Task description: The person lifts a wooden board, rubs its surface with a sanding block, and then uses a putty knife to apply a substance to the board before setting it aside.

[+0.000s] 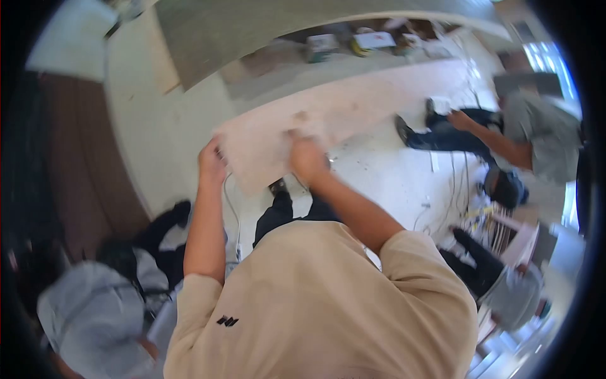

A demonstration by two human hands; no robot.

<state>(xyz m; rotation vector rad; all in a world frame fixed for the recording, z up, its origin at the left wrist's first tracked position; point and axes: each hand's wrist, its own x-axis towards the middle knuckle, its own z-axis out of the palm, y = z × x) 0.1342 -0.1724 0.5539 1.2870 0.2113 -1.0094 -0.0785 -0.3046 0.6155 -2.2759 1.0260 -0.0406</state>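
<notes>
A long pale board point(265, 136), wooden by its look, stretches from in front of me towards the far right. My left hand point(213, 163) is closed on its left end, with the fingers curled at the edge and a small dark spot near them. Over the near part of the board is my right hand point(308, 159), blurred by motion. Its fingers look curled in; whatever they may hold is hidden. Brownish marks point(301, 116) show on the board just beyond this hand.
Behind the board stands a large grey-topped table point(240, 31) with boxes point(322, 45) on a shelf beneath. One person point(536, 132) is at the right, another point(514, 294) lower right, and a third point(95, 316) lower left. Cables point(451, 189) trail over the pale floor point(372, 180).
</notes>
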